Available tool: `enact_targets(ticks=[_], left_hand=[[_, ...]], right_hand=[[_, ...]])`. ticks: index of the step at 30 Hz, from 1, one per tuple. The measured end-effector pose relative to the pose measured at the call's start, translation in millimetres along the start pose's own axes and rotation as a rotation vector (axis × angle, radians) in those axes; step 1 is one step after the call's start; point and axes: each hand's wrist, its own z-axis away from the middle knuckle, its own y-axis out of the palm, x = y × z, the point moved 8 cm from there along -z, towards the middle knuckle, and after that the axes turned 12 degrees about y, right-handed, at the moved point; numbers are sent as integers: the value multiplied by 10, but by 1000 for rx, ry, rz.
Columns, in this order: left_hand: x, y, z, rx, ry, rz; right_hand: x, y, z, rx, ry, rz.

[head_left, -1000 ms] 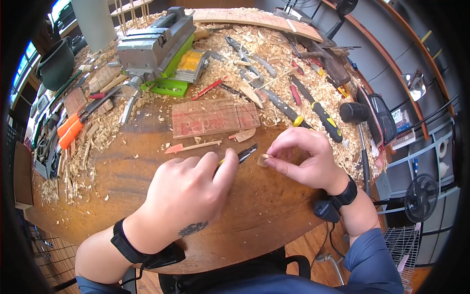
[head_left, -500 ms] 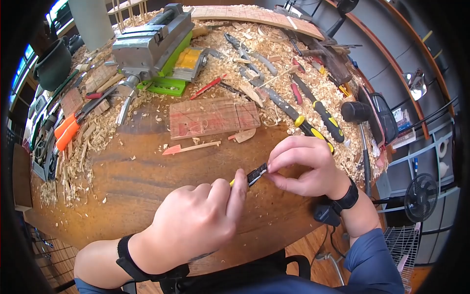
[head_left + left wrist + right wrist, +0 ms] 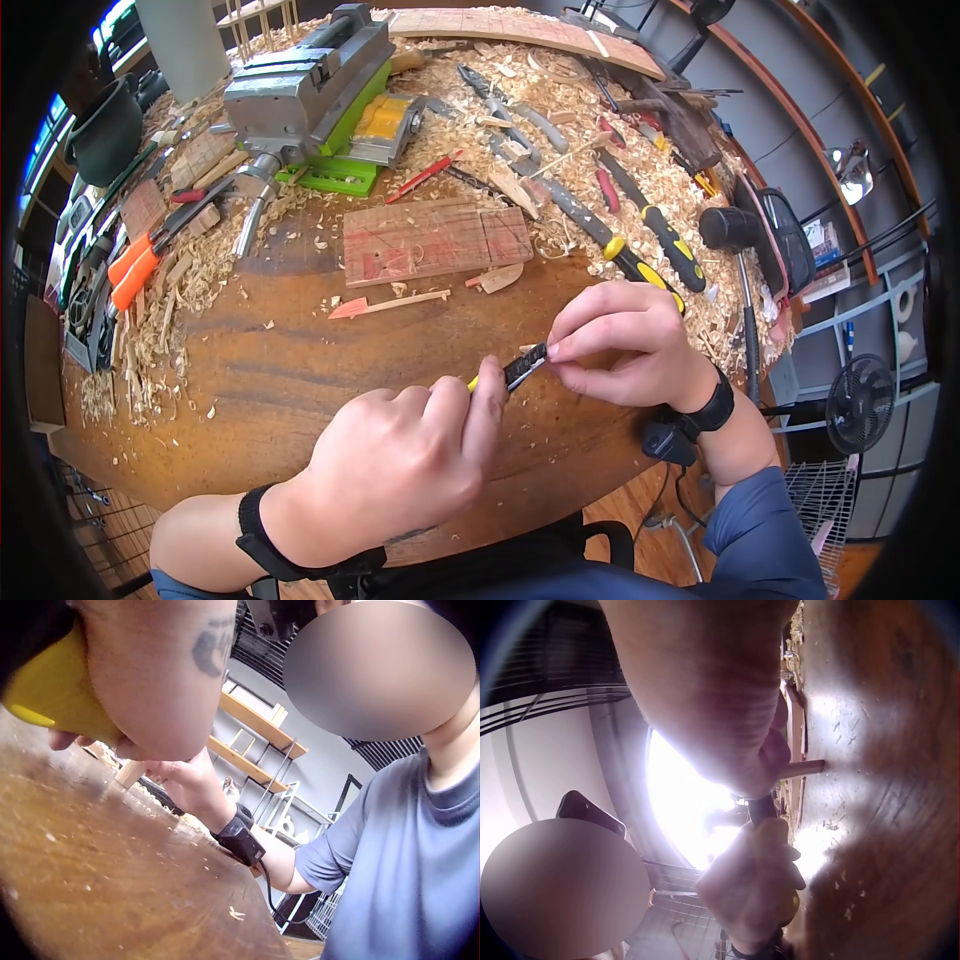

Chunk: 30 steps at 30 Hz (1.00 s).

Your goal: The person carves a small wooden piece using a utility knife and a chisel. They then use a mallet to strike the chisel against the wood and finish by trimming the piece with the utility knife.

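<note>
My left hand [image 3: 415, 440] grips a yellow and black utility knife [image 3: 524, 366], its front end pointing up and right. The yellow handle [image 3: 56, 682] shows large in the left wrist view. My right hand [image 3: 630, 345] pinches a small piece of pale wood [image 3: 804, 768] between thumb and fingertips, seen sticking out over the tabletop in the right wrist view. The knife's front end is right at the right fingertips and hides most of the wood in the head view. Beyond the hands lie a red-tipped wooden stick [image 3: 390, 304] and a small wooden blade shape [image 3: 498, 278].
A marked wooden board [image 3: 435, 242] lies ahead on the brown table [image 3: 270, 370]. A metal vise [image 3: 300, 105] stands back left. Wood shavings surround yellow-and-black-handled tools [image 3: 645, 270], a mallet [image 3: 730, 230] and orange-handled cutters [image 3: 130, 272].
My left hand has brought the knife right and slightly toward me, closing the gap to the wood in my right fingers. The right hand has shifted only slightly.
</note>
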Motion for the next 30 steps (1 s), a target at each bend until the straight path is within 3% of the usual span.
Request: enact_targets(ticks=[14,21,23,30], left_hand=[[129,31,10,60,-183,260],[157,-14,3,2,-163,265],[157,-96,-19,-74,-187,295],[111,-4,4,-51,-173,291]], right_hand=[[5,0,-7,-3,-2,22],[78,22,-27,6,-43,41],[4,10,-11,-14,25,8],[-41,7,9,-12,33,10]])
